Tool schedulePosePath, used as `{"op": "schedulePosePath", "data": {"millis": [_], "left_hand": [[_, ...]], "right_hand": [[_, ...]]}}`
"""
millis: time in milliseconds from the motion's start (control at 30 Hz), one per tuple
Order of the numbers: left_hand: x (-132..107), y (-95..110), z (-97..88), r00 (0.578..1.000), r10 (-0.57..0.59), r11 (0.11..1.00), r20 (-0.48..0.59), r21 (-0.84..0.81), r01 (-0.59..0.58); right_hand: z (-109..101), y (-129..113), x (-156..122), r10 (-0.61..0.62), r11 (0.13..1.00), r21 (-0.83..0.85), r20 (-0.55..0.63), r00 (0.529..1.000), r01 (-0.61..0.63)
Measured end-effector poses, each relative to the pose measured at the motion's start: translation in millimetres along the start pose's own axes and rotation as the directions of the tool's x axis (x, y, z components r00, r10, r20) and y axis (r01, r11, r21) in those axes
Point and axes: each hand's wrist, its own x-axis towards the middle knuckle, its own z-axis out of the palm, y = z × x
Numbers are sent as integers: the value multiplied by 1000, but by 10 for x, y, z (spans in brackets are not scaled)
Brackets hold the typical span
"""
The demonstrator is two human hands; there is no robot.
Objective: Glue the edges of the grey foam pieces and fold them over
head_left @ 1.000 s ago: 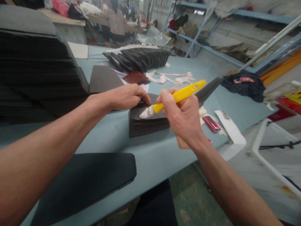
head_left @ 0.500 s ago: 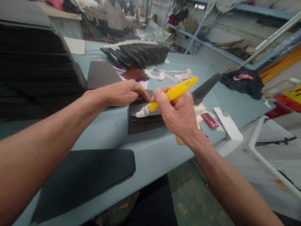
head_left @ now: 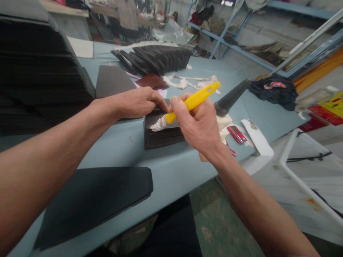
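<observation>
A small stack of dark cut pieces (head_left: 160, 137) lies on the blue-grey table (head_left: 174, 167). My left hand (head_left: 139, 101) presses down on the stack's far top edge, fingers curled and closed on it. My right hand (head_left: 199, 125) grips a yellow-handled tool (head_left: 193, 101) whose tape-wrapped whitish tip (head_left: 158, 125) rests on the top piece of the stack. A dark cone-shaped handle (head_left: 230, 97) pokes out just behind my right hand.
A tall pile of dark sheets (head_left: 40, 71) rises at the left. A fanned row of dark pieces (head_left: 155, 59) lies at the back, white strips (head_left: 193, 82) near it. A large dark panel (head_left: 91, 203) lies near me. A small red object (head_left: 237, 134) and a white label strip (head_left: 257, 137) lie right of my hand.
The tool's tip has slid a little leftward across the top piece. My left hand keeps its hold on the stack. The view has shifted slightly.
</observation>
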Motion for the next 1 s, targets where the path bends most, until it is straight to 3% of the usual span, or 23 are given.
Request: {"op": "schedulePosePath", "data": {"millis": [100, 567, 800, 1000], "left_hand": [[22, -31, 18, 1000, 0, 998, -10, -66, -1], [16, 202, -11, 994, -105, 992, -8, 65, 106], [9, 248, 42, 984, -163, 983, -77, 76, 169], [6, 240, 112, 977, -170, 978, -128, 100, 183]], "right_hand": [[-119, 55, -16, 15, 1000, -19, -9, 1000, -16], [-507, 216, 10, 50, 996, -72, -49, 998, -53], [-691, 349, 29, 50, 991, -118, -105, 993, -62], [-1057, 474, 8, 70, 969, -221, -168, 983, -107]]}}
